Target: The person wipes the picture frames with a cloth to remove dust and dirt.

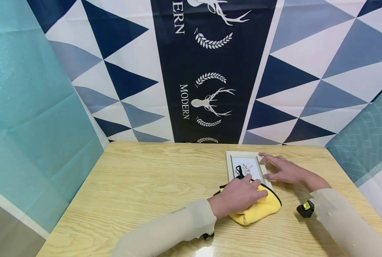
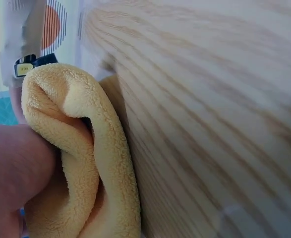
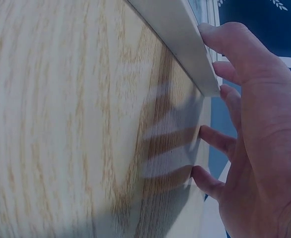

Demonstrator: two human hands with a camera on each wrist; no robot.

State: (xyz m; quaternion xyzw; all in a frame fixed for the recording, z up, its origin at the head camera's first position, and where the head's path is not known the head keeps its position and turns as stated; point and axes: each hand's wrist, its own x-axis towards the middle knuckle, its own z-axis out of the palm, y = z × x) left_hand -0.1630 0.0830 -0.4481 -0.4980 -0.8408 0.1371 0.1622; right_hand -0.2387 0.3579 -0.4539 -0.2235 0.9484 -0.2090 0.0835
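A picture frame (image 1: 229,167) with a pale border and a plant print lies on the table, towards its back right. Over its near edge is a yellow cloth (image 1: 258,212) with black edging and a black loop. My left hand (image 1: 237,194) grips this bunched cloth from above; the left wrist view shows the thumb pressed against the fluffy yellow folds (image 2: 110,148). On the other side, my right hand (image 1: 285,169) touches the frame's right border with thumb and fingertips. In the right wrist view, its fingers are spread, some on the frame's side and others near the tabletop.
The wood-grain table (image 1: 139,178) reaches back to a patterned wall covering (image 1: 210,71) with triangles and deer heads. A teal sheet (image 1: 33,107) hangs along the left side. Black straps with small devices (image 1: 305,208) are on the wrists.
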